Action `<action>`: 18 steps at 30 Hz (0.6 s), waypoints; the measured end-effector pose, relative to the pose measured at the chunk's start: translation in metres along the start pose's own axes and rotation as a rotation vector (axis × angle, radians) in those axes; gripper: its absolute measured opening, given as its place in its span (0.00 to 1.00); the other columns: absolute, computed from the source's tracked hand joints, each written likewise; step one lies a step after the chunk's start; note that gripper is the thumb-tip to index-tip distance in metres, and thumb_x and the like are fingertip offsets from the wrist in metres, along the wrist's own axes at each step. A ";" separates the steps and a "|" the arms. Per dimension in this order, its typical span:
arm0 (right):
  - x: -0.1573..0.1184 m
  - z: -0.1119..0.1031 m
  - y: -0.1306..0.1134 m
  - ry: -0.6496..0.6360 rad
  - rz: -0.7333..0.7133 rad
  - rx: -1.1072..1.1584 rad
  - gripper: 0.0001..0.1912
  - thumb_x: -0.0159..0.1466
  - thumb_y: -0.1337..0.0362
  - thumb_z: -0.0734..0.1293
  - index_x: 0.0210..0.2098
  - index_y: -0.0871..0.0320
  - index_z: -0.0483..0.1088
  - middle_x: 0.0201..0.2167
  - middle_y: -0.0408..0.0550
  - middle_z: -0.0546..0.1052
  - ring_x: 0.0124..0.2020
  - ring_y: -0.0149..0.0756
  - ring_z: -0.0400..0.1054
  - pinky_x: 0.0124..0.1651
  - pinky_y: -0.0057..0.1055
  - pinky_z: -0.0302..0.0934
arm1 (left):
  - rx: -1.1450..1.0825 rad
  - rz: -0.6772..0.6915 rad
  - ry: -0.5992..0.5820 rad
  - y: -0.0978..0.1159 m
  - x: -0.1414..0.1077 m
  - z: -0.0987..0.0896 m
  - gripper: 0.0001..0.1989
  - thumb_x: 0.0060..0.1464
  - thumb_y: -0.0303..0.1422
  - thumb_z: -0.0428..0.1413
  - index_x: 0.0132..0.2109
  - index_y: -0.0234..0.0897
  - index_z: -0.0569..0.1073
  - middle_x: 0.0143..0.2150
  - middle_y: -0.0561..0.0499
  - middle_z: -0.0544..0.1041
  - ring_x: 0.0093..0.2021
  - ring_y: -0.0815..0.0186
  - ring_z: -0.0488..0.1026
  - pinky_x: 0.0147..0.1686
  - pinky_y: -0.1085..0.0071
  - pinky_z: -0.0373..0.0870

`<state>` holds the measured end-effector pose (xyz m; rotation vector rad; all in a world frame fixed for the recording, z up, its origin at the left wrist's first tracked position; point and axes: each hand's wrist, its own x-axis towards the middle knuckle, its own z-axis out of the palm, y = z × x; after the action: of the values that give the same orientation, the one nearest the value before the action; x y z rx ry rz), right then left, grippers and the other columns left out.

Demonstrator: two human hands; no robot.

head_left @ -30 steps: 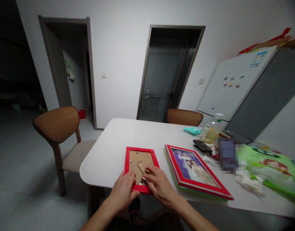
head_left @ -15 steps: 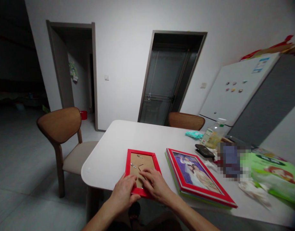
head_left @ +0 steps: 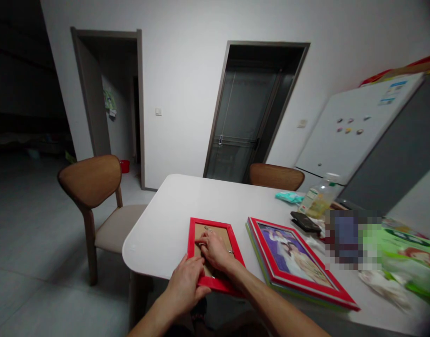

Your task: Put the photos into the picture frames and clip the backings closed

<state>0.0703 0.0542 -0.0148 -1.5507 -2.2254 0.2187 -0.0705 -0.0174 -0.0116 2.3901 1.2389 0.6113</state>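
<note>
A small red frame (head_left: pixel 191 238) lies back side up at the front edge of the white table, its brown backing board (head_left: pixel 221 234) and small metal clips showing. Around its near left corner is my left hand (head_left: pixel 189 280), thumb at the near edge and fingers on the left side. My right hand (head_left: pixel 215 248) reaches over the backing, fingers bent and pressed near its left side; whatever may be under the fingertips is hidden. To the right, a larger red frame (head_left: pixel 271 262) with a photo of people lies face up on a stack.
On the white table (head_left: pixel 201 194) stand a bottle (head_left: pixel 318 199), a black phone-like object (head_left: pixel 305 221), a teal packet (head_left: pixel 288 197), crumpled tissues (head_left: pixel 385 288) and a green package (head_left: pixel 408 248). Wooden chairs (head_left: pixel 92 182) stand left and behind.
My right hand has moved up and left across the backing, from its lower part towards the upper left clips. My left hand stays at the near left corner. The view has shifted slightly.
</note>
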 end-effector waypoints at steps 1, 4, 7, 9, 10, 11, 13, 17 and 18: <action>0.002 0.000 0.002 0.002 0.021 0.010 0.14 0.56 0.68 0.58 0.35 0.53 0.73 0.35 0.45 0.73 0.39 0.32 0.63 0.42 0.25 0.52 | 0.002 -0.007 0.000 0.001 0.000 0.000 0.27 0.42 0.32 0.57 0.51 0.31 0.62 0.51 0.43 0.67 0.52 0.60 0.61 0.55 0.61 0.50; 0.012 -0.001 0.013 0.036 0.127 0.014 0.14 0.57 0.65 0.56 0.36 0.56 0.72 0.35 0.47 0.74 0.37 0.31 0.65 0.40 0.24 0.54 | -0.001 -0.020 0.007 0.003 -0.001 -0.001 0.25 0.42 0.33 0.57 0.49 0.33 0.64 0.50 0.44 0.68 0.50 0.60 0.62 0.54 0.62 0.51; 0.026 0.000 0.027 0.079 0.272 -0.012 0.13 0.57 0.64 0.57 0.32 0.58 0.72 0.31 0.49 0.75 0.33 0.32 0.67 0.35 0.25 0.55 | -0.013 -0.033 0.006 0.003 -0.003 -0.001 0.25 0.42 0.32 0.57 0.49 0.32 0.63 0.51 0.43 0.67 0.51 0.60 0.61 0.55 0.62 0.50; 0.034 0.003 0.034 0.091 0.367 -0.027 0.12 0.56 0.61 0.58 0.30 0.57 0.72 0.29 0.49 0.76 0.31 0.33 0.67 0.32 0.25 0.55 | -0.016 -0.043 0.000 0.003 -0.004 0.000 0.26 0.42 0.32 0.57 0.50 0.31 0.62 0.52 0.42 0.65 0.53 0.60 0.60 0.56 0.61 0.49; 0.038 0.005 0.036 0.094 0.411 -0.034 0.12 0.55 0.60 0.58 0.29 0.57 0.72 0.29 0.49 0.76 0.31 0.34 0.67 0.31 0.26 0.54 | -0.016 -0.045 -0.003 0.002 -0.004 0.001 0.27 0.42 0.32 0.56 0.51 0.31 0.62 0.52 0.42 0.65 0.53 0.60 0.59 0.56 0.61 0.48; 0.041 0.006 0.038 0.097 0.452 -0.039 0.13 0.55 0.58 0.59 0.29 0.57 0.72 0.29 0.50 0.76 0.31 0.34 0.67 0.31 0.26 0.54 | -0.016 -0.047 -0.007 0.002 -0.004 0.001 0.26 0.42 0.31 0.56 0.51 0.31 0.62 0.53 0.42 0.65 0.53 0.60 0.59 0.56 0.61 0.48; 0.046 0.008 0.040 0.099 0.518 -0.043 0.14 0.54 0.56 0.59 0.29 0.57 0.71 0.30 0.52 0.75 0.32 0.36 0.67 0.30 0.27 0.54 | -0.017 -0.046 -0.009 0.003 -0.005 0.001 0.25 0.42 0.31 0.56 0.50 0.30 0.63 0.53 0.42 0.65 0.54 0.60 0.59 0.56 0.61 0.47; 0.052 0.006 0.041 0.117 0.588 -0.019 0.13 0.52 0.57 0.60 0.29 0.59 0.71 0.32 0.56 0.75 0.33 0.39 0.67 0.29 0.29 0.55 | -0.024 -0.045 -0.010 0.004 -0.008 -0.004 0.26 0.42 0.31 0.56 0.50 0.30 0.63 0.52 0.41 0.65 0.53 0.58 0.59 0.56 0.60 0.47; 0.052 0.005 0.041 0.128 0.595 -0.006 0.12 0.51 0.58 0.61 0.29 0.59 0.71 0.32 0.56 0.75 0.33 0.40 0.67 0.29 0.30 0.55 | -0.018 -0.048 -0.018 0.005 -0.009 -0.006 0.27 0.42 0.31 0.56 0.51 0.30 0.62 0.52 0.40 0.65 0.53 0.58 0.59 0.56 0.60 0.48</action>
<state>0.0887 0.1179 -0.0208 -2.1285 -1.6192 0.2721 -0.0753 -0.0265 -0.0058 2.3389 1.2740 0.5831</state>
